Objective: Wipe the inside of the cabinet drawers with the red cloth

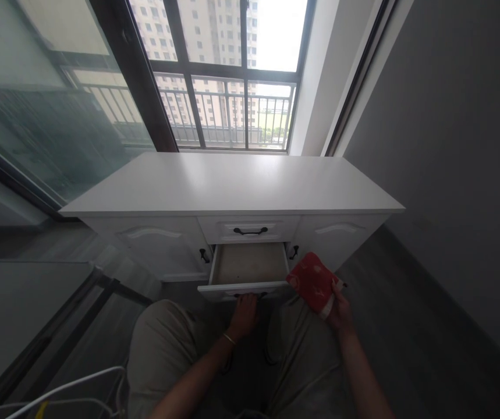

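Note:
The lower middle drawer (250, 263) of a white cabinet is pulled out, and its bare pale bottom shows. My left hand (244, 317) is at the front of this drawer, fingers curled around its dark handle (262, 295). In my right hand (341, 311) is a folded red cloth (313, 282) with a paler pattern and a light edge. It is pinched at its right side and held above my right knee, just right of the drawer front.
The white cabinet top (241, 183) stretches across the view below a window. Above the open drawer is a closed drawer (252, 228). A low table (22, 314) stands at left, with white cables (70, 381) near its front. A grey wall (459, 174) rises at right.

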The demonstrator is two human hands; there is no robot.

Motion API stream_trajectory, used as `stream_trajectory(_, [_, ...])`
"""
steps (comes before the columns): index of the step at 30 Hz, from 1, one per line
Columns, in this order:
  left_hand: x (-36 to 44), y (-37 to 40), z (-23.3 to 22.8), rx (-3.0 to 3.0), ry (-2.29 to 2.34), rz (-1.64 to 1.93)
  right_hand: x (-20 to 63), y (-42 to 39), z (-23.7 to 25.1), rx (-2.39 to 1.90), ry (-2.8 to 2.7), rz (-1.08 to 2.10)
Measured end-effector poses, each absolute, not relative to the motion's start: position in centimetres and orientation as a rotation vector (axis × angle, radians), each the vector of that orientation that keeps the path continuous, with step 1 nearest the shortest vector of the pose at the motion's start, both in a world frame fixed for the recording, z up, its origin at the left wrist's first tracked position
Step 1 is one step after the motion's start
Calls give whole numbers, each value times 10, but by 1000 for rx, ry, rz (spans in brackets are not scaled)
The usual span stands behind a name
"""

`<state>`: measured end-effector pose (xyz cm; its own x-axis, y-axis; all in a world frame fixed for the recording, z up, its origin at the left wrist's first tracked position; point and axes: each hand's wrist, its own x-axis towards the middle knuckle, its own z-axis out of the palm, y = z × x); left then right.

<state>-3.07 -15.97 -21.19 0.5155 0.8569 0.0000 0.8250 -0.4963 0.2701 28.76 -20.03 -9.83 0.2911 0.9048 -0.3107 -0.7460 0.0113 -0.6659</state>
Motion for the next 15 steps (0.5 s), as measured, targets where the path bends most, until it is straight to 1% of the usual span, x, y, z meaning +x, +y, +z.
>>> stream_trajectory(9, [-26, -83, -197, 2548, 1396, 137, 280, -198, -95, -896, -145, 1340])
stream_trajectory(15, [-18, -32, -187, 2528, 1405, 62, 280, -195, -92, -935, -223, 1328])
